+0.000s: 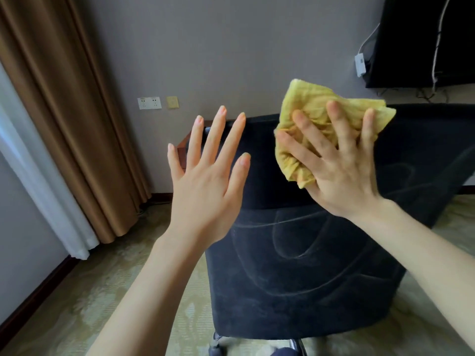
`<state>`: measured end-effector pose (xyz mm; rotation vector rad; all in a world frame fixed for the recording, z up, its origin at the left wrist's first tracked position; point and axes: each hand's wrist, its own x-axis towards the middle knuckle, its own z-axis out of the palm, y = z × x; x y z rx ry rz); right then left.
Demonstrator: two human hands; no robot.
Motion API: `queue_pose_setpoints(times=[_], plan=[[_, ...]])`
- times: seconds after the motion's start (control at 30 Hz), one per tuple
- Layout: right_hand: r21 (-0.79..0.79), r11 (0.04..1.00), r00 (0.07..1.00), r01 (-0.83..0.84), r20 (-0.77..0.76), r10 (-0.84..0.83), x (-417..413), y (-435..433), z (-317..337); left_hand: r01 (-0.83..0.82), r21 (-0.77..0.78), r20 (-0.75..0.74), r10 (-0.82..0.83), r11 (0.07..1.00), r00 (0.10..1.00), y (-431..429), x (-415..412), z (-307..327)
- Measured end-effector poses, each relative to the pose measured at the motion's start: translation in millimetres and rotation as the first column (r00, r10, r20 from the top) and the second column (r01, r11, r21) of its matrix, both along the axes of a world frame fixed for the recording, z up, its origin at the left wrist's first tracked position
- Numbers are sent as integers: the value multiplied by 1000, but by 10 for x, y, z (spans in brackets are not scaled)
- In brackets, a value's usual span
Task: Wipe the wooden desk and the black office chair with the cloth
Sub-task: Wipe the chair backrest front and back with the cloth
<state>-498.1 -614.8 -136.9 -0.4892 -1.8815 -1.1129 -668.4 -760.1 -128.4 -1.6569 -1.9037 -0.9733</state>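
head view: our right fingers [335,124] are spread wide and flat, pressing the yellow cloth [305,116] against the top edge of the black office chair [295,265] backrest; the right hand [341,168] pinches nothing. our left fingers [217,134] are straight and fanned, the left hand [205,186] raised at the backrest's left top corner, and we cannot tell whether it touches. faint swirl marks show on the fabric lower down. the risk, as we judge it: the chair stands on a wheeled base [216,346], so a hard push with no steadying hand could roll or swivel it away, and the cloth, held only by flat pressure, could slip off the edge to the carpet [102,291]. a corner of the wooden desk [183,147] peeks out behind the chair, which stands between us and it. a brown curtain [64,111] hangs left, wall sockets [149,103] beyond it, cables [437,47] dangling top right.
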Motion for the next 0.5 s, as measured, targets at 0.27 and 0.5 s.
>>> queue_pose_setpoints(times=[0.27,0.5], plan=[[46,997,997,68,-52,-65,-410,-59,-213,-87,30,-76,89,996,993,82,-50,-109],[94,989,906,118,397,-146,-79,206,-1030,-163,19,-87,164,987,983,152,-78,-160]])
